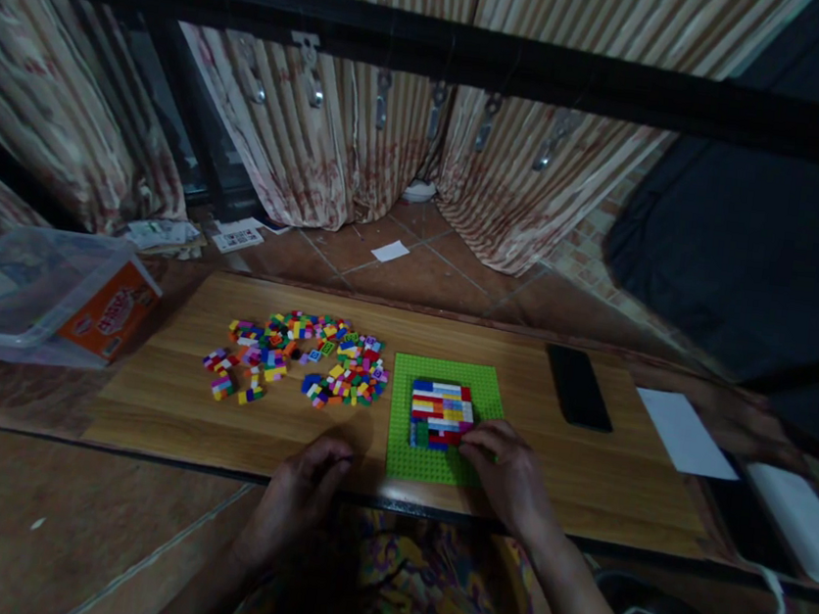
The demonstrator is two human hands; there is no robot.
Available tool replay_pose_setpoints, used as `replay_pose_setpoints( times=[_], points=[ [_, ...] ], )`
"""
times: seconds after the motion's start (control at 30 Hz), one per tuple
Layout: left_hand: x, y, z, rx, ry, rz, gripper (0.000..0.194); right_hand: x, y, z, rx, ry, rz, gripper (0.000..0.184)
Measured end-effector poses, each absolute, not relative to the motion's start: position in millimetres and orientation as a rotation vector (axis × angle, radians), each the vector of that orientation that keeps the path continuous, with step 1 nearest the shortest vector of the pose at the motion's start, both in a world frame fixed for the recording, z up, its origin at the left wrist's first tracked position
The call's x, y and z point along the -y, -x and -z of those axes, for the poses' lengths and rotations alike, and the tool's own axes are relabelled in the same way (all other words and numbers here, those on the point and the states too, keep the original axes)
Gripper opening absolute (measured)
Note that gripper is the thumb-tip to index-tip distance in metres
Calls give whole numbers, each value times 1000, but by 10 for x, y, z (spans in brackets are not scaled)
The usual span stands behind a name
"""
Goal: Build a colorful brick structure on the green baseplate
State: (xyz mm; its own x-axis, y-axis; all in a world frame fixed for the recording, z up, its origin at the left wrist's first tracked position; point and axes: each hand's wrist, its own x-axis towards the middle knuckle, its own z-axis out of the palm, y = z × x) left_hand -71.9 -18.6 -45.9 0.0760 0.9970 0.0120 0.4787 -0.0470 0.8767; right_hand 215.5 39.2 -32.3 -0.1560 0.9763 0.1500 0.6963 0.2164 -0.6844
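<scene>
A green studded baseplate (408,370) lies on the wooden table, bearing a roughly square block of toy bricks (442,407) in rows of white, red, blue and yellow. At the block's lower right edge is my right hand (509,471), thumb and fingertips pinched together against the bricks. Whatever is between those fingertips is hidden. My left hand (305,482) is closed over the table's front edge, left of the baseplate, with a small dark toy brick (346,458) showing at its fingertips. Many loose bricks (358,370) in mixed colours are spread out left of the baseplate.
A clear plastic box (19,292) with an orange label stands at the table's left end. To the right are a black phone (578,387), a white paper sheet (685,434) and a white device (803,524) with a cable. A dark bar (439,44) crosses above, before striped curtains.
</scene>
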Motion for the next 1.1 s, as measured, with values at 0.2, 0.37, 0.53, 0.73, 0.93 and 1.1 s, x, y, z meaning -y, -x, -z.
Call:
replay_pose_setpoints(
  times=[0.2, 0.37, 0.53, 0.73, 0.93, 1.1],
  points=[
    [199, 720, 496, -1503, -1622, -907, 11, -453, -2129, 316, 1748, 1705, -701, 11],
    [202, 716, 474, -1495, -1617, -903, 11, -429, -2126, 339, 1560, 1794, -818, 20],
    [193, 717, 424, -1493, -1638, -885, 11, -418, -2184, 430, 1316, 1693, -994, 31],
    [189, 719, 415, -1506, -1652, -864, 11, -444, -2153, 439, 1305, 1746, -999, 28],
    [189, 705, 409, -1512, -1641, -886, 12, -469, -2138, 423, 1373, 1833, -959, 24],
    [193, 708, 423, -1526, -1647, -849, 12, -488, -2139, 423, 1349, 1852, -980, 23]
  ],
)
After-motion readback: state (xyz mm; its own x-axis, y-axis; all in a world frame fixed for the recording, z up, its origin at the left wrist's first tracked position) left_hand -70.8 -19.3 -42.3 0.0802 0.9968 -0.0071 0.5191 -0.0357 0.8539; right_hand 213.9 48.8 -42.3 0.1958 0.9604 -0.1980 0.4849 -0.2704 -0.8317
